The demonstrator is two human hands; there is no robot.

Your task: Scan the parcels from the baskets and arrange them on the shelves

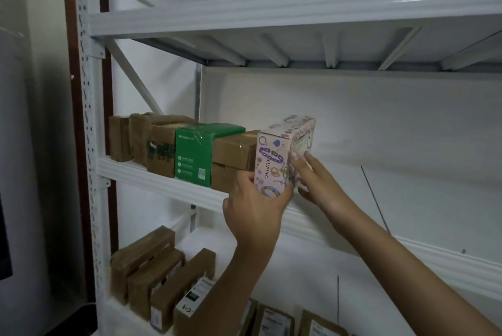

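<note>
You hold a pink box (274, 153) with little drawings on it, and it stands tall at the middle shelf (152, 175), at the right end of a row of parcels. Your left hand (254, 210) grips the bottom front corner of the box from 6 o'clock, with the thumb on the front face and the fingers curled round the lower right edge. Your right hand (319, 181) comes in from 4 o'clock, and its straight fingers press flat on the right side of the box, not curled round it. Your hands hide the bottom of the box, so you cannot tell if it sits on the shelf yet. At 9 o'clock from the pink box, right beside it, are two brown boxes (233, 153), one on top of the other. Next to them, farther toward 9 o'clock, stands a green box (194, 153) wrapped in shiny tape. Past the green box there are more brown parcels (152, 143), going on to the white post (89, 118) of the rack. The shelf at 3 o'clock from the pink box is bare and white. Up at 12 o'clock is the top shelf (244, 18), seen from below. Down at 7 o'clock, on the lower shelf, lie brown parcels in a row (146, 276), and one has a white label (194, 300).
</note>
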